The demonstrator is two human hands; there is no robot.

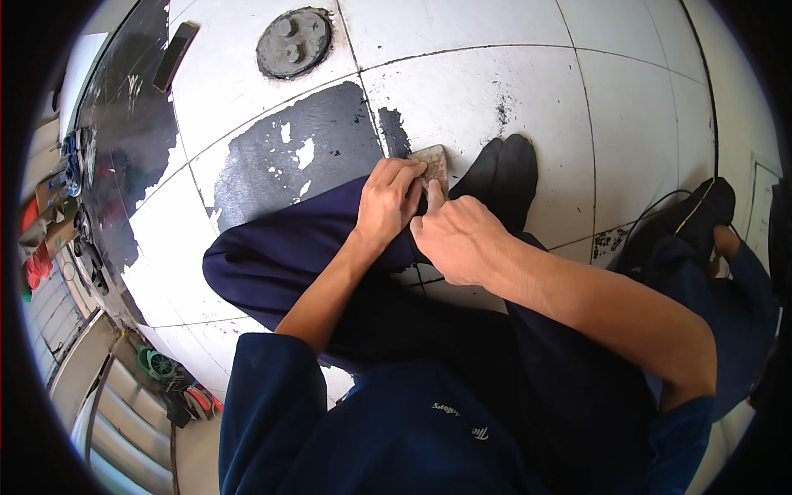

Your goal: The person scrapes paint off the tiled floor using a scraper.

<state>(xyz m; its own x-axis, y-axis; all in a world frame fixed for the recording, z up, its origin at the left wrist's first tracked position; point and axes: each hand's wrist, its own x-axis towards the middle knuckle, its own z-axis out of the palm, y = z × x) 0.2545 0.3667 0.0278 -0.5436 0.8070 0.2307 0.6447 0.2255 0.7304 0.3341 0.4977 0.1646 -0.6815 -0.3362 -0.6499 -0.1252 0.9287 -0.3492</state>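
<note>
A worn, stained flat scraper blade (437, 159) lies near or against the floor tile, at the edge of a narrow dark patch (394, 127). My right hand (464, 238) is closed around its hidden lower end, the index finger stretched along the blade. The fingertips of my left hand (387, 195) rest on the blade's left side. To the left spreads a larger dark grey coating (297, 154) over the white tiles, with ragged edges and white spots showing through. I sit on the floor with bent legs; black-socked feet (504, 170) are just right of the blade.
A phone (176, 57) lies at the upper left, beside a long dark coated strip (124, 136). A round floor cover (294, 43) with two knobs is set in the tiles. At the right another person (711, 266) sits close, near a thin black cable (646, 210). Shoes (201, 399) lie lower left.
</note>
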